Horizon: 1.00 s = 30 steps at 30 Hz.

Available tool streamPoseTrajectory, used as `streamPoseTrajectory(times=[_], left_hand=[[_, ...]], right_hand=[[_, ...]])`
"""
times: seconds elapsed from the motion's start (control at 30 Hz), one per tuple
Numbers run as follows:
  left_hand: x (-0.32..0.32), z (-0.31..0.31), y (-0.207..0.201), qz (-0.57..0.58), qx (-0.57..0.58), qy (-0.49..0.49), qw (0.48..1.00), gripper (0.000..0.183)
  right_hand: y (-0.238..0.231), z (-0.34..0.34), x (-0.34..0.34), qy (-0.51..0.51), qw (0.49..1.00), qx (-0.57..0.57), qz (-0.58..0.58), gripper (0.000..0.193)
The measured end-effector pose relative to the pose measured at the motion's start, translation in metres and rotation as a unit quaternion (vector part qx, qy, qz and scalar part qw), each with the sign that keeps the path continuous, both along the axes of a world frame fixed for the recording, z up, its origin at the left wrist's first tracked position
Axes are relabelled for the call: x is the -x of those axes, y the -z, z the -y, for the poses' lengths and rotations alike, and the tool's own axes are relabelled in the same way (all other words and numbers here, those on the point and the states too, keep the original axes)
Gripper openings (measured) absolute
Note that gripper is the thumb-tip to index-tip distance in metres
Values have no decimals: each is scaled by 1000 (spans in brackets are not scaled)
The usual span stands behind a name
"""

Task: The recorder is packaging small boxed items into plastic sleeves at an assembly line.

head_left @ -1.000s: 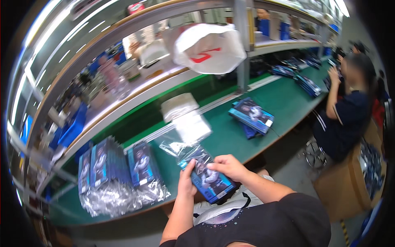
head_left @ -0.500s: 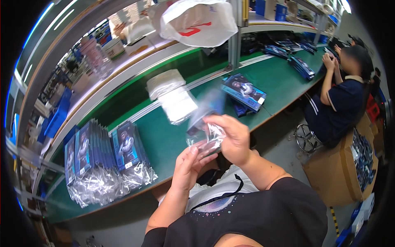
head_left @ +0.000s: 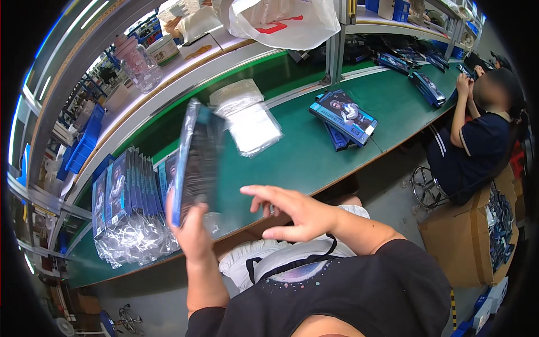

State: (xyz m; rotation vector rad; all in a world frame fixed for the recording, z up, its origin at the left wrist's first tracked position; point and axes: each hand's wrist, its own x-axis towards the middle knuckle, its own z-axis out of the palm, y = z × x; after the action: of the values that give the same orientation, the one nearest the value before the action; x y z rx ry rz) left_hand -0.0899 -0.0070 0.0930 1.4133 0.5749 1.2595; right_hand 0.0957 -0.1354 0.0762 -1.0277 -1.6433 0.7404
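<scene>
My left hand (head_left: 195,235) grips the lower end of a flat, dark blue product box (head_left: 197,160), tilted nearly upright and smeared by motion. A shiny edge suggests clear film over it. My right hand (head_left: 297,213) is empty over the bench edge, fingers apart. Left of the held box, a row of bagged blue boxes (head_left: 126,194) leans together, their clear bag ends bunched toward me. The held box partly hides another bagged stack (head_left: 167,171). Beyond my hands lies a pile of clear plastic bags (head_left: 252,129). Farther right, a few boxes (head_left: 343,117) rest stacked on the bench.
The green workbench (head_left: 292,168) runs from lower left to upper right. Above it, a shelf carries a clear jug (head_left: 139,70) and a white plastic bag (head_left: 286,25). A co-worker (head_left: 477,132) sits at right, near a large carton (head_left: 457,241) and more boxes (head_left: 426,89).
My left hand has swung left with a box in it. My right hand has let go of the clear bag and opened. The view has shifted slightly.
</scene>
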Motion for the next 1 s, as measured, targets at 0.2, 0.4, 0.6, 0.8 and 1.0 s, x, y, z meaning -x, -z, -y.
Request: streamPoseTrajectory(times=[0.2, 0.4, 0.6, 0.8, 1.0], left_hand=[[35, -48, 3, -526, -238, -200, 792, 60], [12, -61, 9, -610, -325, -244, 680, 59], [-54, -40, 15, -361, -460, -138, 800, 28], [-115, -84, 90, -315, -457, -59, 830, 19], [-130, -89, 117, -368, -440, -63, 817, 12]], right_hand=[[22, 6, -35, 79, 996, 11, -44, 54], [1, 9, -83, 209, 975, -17, -66, 33], [-13, -4, -149, 490, 855, -123, 118, 37], [30, -35, -189, 587, 707, 192, 344, 102], [21, -25, -162, 649, 686, 76, 320, 74]])
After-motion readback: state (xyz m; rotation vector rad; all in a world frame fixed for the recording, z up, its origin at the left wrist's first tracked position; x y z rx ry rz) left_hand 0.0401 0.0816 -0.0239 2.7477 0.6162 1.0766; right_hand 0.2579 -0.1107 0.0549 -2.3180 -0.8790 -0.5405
